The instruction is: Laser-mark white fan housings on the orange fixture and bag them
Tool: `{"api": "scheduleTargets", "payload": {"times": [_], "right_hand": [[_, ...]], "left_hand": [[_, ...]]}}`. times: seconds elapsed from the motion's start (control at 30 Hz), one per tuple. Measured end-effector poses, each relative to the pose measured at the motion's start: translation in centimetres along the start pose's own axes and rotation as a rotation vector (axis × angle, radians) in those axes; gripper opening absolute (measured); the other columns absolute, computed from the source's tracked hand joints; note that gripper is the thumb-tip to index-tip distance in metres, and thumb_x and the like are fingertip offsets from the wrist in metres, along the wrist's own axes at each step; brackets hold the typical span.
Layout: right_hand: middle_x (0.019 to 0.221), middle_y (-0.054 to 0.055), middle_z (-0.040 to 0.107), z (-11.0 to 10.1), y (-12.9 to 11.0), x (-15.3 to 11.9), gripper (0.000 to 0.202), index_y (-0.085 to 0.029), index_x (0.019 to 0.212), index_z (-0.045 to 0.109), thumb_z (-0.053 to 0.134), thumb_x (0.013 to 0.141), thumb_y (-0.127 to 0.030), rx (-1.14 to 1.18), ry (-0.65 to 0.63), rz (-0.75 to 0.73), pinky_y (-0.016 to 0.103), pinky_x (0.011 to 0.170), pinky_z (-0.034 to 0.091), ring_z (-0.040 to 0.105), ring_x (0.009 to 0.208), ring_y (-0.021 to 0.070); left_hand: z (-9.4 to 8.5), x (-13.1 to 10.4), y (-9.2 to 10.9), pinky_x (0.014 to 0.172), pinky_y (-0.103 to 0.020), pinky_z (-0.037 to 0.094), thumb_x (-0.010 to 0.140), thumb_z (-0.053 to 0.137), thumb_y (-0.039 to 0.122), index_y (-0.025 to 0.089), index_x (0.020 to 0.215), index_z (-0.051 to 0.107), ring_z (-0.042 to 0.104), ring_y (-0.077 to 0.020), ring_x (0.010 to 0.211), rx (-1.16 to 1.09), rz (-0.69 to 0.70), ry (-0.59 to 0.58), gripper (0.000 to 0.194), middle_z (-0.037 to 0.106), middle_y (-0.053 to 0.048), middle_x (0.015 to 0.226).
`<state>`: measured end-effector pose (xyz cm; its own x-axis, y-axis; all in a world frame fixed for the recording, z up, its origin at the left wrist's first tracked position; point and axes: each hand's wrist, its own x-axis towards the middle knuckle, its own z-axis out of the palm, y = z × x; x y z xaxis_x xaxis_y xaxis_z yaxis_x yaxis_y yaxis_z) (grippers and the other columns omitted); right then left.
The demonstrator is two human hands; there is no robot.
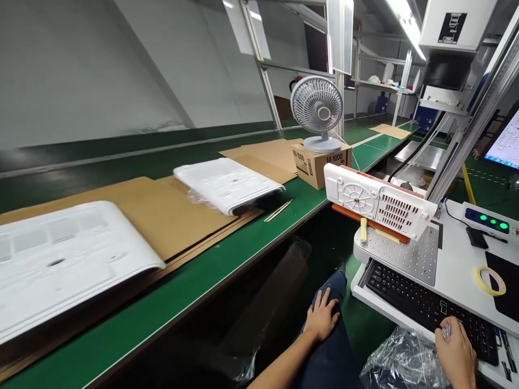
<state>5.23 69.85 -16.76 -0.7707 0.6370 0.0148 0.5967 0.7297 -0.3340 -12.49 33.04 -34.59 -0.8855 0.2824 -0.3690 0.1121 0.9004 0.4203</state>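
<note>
My left hand (322,316) lies on my knee in dark trousers (330,351), fingers spread, holding nothing. At the lower right, my right hand (456,346) is closed on crumpled clear plastic; a bit of it shows between thumb and fingers. A clear plastic bag (405,356) hangs bunched beside that hand, over my lap. Just beyond it lies a black keyboard (421,297) on a pull-out shelf. Above the keyboard, a white plastic panel (377,202) with a round grille and slots stands on edge in an orange holder (344,210), on a perforated metal plate (421,256).
A green conveyor bench (227,254) runs along the left, bearing cardboard sheets (174,216) and white plastic covers (231,183). A grey fan (318,111) stands on a carton (312,167). Yellow tape (480,278) lies by a black mat on the white desk (458,237).
</note>
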Motion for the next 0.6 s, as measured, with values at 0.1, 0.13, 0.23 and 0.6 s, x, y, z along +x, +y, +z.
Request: {"api": "scheduleTargets", "payload": {"times": [0.1, 0.13, 0.23, 0.6], "right_hand": [[0.119, 0.007, 0.068, -0.3, -0.2, 0.0, 0.02, -0.03, 0.104, 0.054, 0.038, 0.101, -0.042, 0.0, -0.007, -0.004, 0.044, 0.081, 0.047, 0.069, 0.1, 0.0328], [0.118, 0.007, 0.069, -0.3, -0.2, 0.0, 0.019, -0.03, 0.103, 0.054, 0.039, 0.101, -0.041, -0.004, -0.005, -0.005, 0.044, 0.081, 0.047, 0.069, 0.099, 0.0328], [0.115, 0.006, 0.07, -0.3, 0.2, 0.2, 0.017, -0.031, 0.099, 0.057, 0.042, 0.1, -0.041, -0.016, -0.012, -0.012, 0.042, 0.076, 0.047, 0.069, 0.094, 0.0316], [0.081, 0.003, 0.071, -3.6, -4.7, -3.7, 0.024, -0.03, 0.094, 0.066, 0.055, 0.09, -0.051, 0.336, 0.038, -0.089, 0.038, 0.067, 0.05, 0.062, 0.067, 0.0269]], "left_hand": [[0.3, 0.1, -0.2, 0.133, -0.068, 0.025, 0.103, 0.052, 0.039, 0.03, 0.154, 0.063, -0.003, -0.0395, 0.173, -0.001, 0.005, 0.017, 0.053, 0.005, -0.007, 0.189], [0.4, 0.1, -0.2, 0.133, -0.069, 0.026, 0.103, 0.052, 0.038, 0.03, 0.154, 0.064, -0.003, -0.0394, 0.173, -0.001, 0.006, 0.02, 0.053, 0.005, -0.007, 0.189], [0.4, 0.1, -0.3, 0.133, -0.069, 0.026, 0.102, 0.053, 0.037, 0.03, 0.152, 0.065, -0.002, -0.039, 0.173, -0.008, 0.008, 0.025, 0.052, 0.008, -0.007, 0.188], [-6.1, -5.2, 3.7, 0.131, -0.047, 0.04, 0.107, 0.045, 0.044, 0.02, 0.144, 0.065, 0.056, -0.0295, 0.15, -0.553, 0.066, 0.369, 0.049, 0.065, -0.015, 0.154]]}}
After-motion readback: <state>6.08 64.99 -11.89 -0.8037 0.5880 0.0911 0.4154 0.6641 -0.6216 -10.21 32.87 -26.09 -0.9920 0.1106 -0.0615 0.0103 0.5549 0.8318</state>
